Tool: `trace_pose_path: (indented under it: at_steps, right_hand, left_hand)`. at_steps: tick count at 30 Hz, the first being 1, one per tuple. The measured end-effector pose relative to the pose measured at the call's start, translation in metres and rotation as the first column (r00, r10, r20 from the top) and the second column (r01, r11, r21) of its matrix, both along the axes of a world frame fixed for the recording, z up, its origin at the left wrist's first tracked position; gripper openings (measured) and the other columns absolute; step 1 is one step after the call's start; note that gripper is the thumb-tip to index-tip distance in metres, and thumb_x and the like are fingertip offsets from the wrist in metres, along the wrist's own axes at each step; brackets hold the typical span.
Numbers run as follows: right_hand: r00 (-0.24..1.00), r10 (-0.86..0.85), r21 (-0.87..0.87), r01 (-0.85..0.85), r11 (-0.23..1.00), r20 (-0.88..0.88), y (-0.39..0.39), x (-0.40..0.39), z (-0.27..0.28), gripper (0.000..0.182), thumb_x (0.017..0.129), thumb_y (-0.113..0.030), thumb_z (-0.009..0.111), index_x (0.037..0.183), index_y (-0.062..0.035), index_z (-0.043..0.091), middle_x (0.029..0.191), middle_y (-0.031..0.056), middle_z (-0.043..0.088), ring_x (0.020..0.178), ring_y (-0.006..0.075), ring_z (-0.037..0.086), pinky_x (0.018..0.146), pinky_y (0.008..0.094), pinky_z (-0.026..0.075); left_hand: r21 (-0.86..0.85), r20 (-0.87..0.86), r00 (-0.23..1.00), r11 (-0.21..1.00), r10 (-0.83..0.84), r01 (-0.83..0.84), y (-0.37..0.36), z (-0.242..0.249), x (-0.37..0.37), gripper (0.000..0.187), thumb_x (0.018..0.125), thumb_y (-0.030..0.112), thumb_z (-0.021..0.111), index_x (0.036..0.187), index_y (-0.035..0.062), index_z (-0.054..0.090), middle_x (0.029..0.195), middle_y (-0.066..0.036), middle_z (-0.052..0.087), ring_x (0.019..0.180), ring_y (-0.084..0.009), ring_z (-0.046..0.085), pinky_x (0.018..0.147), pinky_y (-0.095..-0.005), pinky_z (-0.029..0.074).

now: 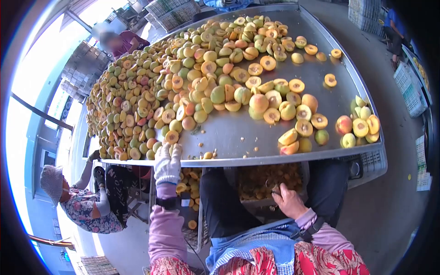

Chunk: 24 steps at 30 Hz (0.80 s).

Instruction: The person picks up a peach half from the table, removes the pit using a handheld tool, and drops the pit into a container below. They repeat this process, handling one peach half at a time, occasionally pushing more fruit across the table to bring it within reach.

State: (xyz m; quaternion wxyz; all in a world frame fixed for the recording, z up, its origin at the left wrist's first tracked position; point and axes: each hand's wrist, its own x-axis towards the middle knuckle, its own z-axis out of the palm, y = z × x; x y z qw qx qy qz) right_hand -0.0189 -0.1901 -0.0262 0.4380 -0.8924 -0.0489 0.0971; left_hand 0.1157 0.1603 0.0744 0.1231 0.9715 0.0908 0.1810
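Observation:
A large heap of halved yellow-orange fruit covers much of the metal table. My left hand, in a white glove, reaches over the table's front edge, its fingertips at a halved fruit; whether it grips the fruit is unclear. Below the table, my bare right hand is closed on a small metal tool above a crate of fruit pieces. A small cluster of halves lies at the table's right corner.
Another crate of fruit stands under the table, left of my legs. A person in a hat sits at the left; another person is at the far left side. Stacked crates stand at the right. The table has a raised metal rim.

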Motion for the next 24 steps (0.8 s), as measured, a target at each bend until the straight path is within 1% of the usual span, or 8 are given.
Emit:
trace_pose_path:
  at_steps: [4,9,10,12,17,19,20,24]
  right_hand:
    - [0.999,-0.038,0.085,0.039,0.996,-0.018,-0.007,0.014,-0.02,0.033,0.087,-0.032,0.053,0.097,-0.0014,0.047,0.073,0.0259,0.059,0.069,0.0447,0.057,0.06,0.0509,0.045]
    - [0.981,-0.06,0.113,0.082,0.99,-0.186,-0.008,0.023,-0.035,0.036,0.086,-0.033,0.054,0.106,-0.0032,0.048,0.083,0.0209,0.061,0.078,0.0411,0.058,0.065,0.0459,0.047]
    - [0.979,-0.08,0.098,0.1,0.99,-0.19,-0.006,0.023,-0.041,0.036,0.086,-0.033,0.054,0.106,-0.0032,0.048,0.083,0.0209,0.061,0.078,0.0411,0.058,0.065,0.0459,0.047]
    - [0.985,-0.055,0.095,0.072,0.993,-0.165,-0.006,0.024,-0.047,0.036,0.086,-0.034,0.054,0.106,-0.0033,0.048,0.083,0.0207,0.061,0.077,0.0413,0.058,0.067,0.0459,0.047]
    - [1.0,-0.015,0.157,0.018,0.988,-0.02,0.001,0.041,-0.049,0.037,0.087,-0.032,0.054,0.106,-0.0002,0.047,0.087,0.0196,0.062,0.085,0.0383,0.059,0.073,0.0425,0.046]
    - [0.997,-0.003,0.2,0.017,0.98,-0.073,0.005,0.047,-0.034,0.037,0.087,-0.032,0.055,0.105,0.0001,0.047,0.085,0.0197,0.062,0.082,0.0386,0.059,0.072,0.0429,0.047]
    - [0.993,0.02,0.229,0.007,0.973,-0.117,0.004,0.049,-0.03,0.037,0.087,-0.031,0.055,0.105,0.0004,0.048,0.083,0.0199,0.062,0.079,0.039,0.059,0.07,0.0434,0.047]
    - [0.977,0.036,0.256,0.019,0.966,-0.208,0.001,0.038,-0.04,0.038,0.087,-0.032,0.056,0.105,0.0004,0.048,0.079,0.0218,0.062,0.073,0.0401,0.059,0.065,0.045,0.047]
  left_hand:
    - [0.28,-0.061,0.944,0.903,-0.323,0.327,0.018,-0.002,0.115,0.04,0.093,0.031,0.044,0.121,0.0035,0.049,0.125,-0.02,0.049,0.117,-0.032,0.045,0.098,-0.0367,0.036]
    - [-0.109,0.002,0.998,0.992,-0.069,0.069,0.017,-0.036,0.249,0.058,0.089,0.05,0.041,0.129,0.0086,0.044,0.13,-0.019,0.045,0.121,-0.0364,0.04,0.101,-0.0424,0.032]
    - [-0.16,-0.023,0.955,0.944,-0.295,0.288,0.021,-0.043,0.262,0.06,0.086,0.055,0.044,0.129,0.0135,0.046,0.129,-0.018,0.047,0.119,-0.0359,0.043,0.099,-0.0422,0.033]
    - [0.003,-0.292,0.942,0.985,0.166,-0.173,-0.031,-0.036,0.265,0.061,0.081,0.059,0.047,0.128,0.0192,0.048,0.127,-0.016,0.049,0.114,-0.0346,0.048,0.097,-0.0407,0.036]
    - [-0.104,-0.079,0.884,0.886,-0.461,0.452,-0.041,-0.061,0.238,0.048,0.076,0.047,0.057,0.114,0.0185,0.057,0.118,-0.015,0.049,0.105,-0.0344,0.052,0.089,-0.0424,0.042]
    - [-0.084,-0.254,0.871,0.907,-0.421,0.413,-0.11,-0.013,0.195,0.048,0.07,0.038,0.062,0.111,0.0148,0.059,0.119,-0.018,0.045,0.107,-0.0371,0.047,0.089,-0.0418,0.042]
    - [-0.335,-0.235,0.789,0.809,-0.568,0.483,-0.12,-0.023,0.189,0.049,0.069,0.035,0.064,0.111,0.0119,0.058,0.12,-0.018,0.044,0.108,-0.0368,0.047,0.091,-0.0411,0.041]
    - [-0.395,-0.415,0.461,0.612,-0.784,0.685,-0.156,0.006,0.183,0.054,0.069,0.026,0.068,0.12,0.0124,0.055,0.112,-0.015,0.057,0.097,-0.0241,0.059,0.085,-0.0326,0.047]
